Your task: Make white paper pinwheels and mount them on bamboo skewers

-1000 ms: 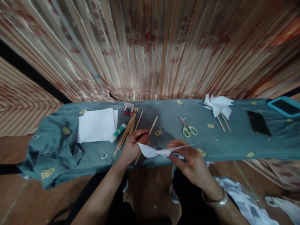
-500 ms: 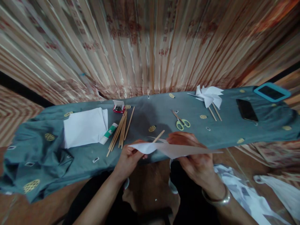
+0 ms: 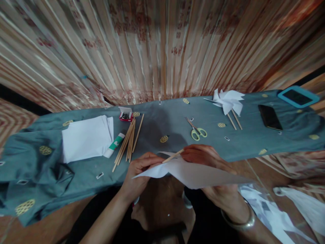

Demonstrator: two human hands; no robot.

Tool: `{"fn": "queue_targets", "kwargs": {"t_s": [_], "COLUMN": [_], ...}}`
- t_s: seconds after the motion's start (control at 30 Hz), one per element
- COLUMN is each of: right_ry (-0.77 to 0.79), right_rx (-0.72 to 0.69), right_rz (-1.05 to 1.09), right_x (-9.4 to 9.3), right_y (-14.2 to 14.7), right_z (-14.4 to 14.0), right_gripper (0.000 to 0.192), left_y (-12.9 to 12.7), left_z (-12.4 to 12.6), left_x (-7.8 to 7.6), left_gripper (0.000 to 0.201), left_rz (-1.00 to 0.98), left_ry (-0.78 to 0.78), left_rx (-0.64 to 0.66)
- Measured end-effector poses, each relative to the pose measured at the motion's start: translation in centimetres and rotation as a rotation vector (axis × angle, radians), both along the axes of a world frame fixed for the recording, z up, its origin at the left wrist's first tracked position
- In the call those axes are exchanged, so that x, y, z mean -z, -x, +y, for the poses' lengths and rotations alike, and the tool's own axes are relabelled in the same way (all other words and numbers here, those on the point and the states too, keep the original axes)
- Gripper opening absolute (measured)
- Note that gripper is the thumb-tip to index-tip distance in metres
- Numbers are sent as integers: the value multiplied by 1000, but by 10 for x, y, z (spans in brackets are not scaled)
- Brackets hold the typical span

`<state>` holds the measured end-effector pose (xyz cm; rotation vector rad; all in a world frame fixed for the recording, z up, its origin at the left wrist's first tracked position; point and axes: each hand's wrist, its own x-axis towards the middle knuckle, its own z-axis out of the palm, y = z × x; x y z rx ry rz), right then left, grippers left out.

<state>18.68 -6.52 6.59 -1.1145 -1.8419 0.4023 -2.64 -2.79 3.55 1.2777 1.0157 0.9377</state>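
Between my hands, over the table's near edge, is a partly made white paper pinwheel (image 3: 195, 171) with a thin wooden stick (image 3: 173, 155) lying across it. My left hand (image 3: 142, 169) pinches the paper's left side, close to the stick's lower end. My right hand (image 3: 215, 169), with a bangle at the wrist, is closed around the right side of the paper, fingers behind the sheet and near the stick's upper end. Part of the right fingers is hidden by the paper. Beyond my hands lie scissors (image 3: 195, 130) with light green handles.
On the teal cloth (image 3: 162, 115) at left are stacked white paper (image 3: 86, 139), a glue stick (image 3: 114, 145), several wooden sticks (image 3: 128, 140) and a small red box of pins (image 3: 126, 116). Finished pinwheels (image 3: 228, 101), a phone (image 3: 269, 117) and a blue-framed device (image 3: 298, 96) lie at right.
The paper has tilted, showing more of its face, and the stick has swung flatter toward my right hand. Both hands still hold on. The view has shifted slightly.
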Motion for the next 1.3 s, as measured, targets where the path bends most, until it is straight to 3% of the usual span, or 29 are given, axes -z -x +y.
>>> {"fn": "queue_targets", "kwargs": {"t_s": [0.4,0.87,1.3], "right_ry": [-7,9,-21], "right_rx": [27,-16,-9], "right_rz": [-61,-65,-75], "right_x": [0,4,0], "right_y": [1,-2,-1], "right_z": [4,4,3], "right_gripper": [18,20,20], "left_y": [4,3,5], "left_z": [1,0,1], "left_x": [-4,-2,-2], "left_gripper": [20,13,19], "left_rz": [121,79,107], "left_ry": [-84,-133,-154], "left_rx": [38,-11,7]}}
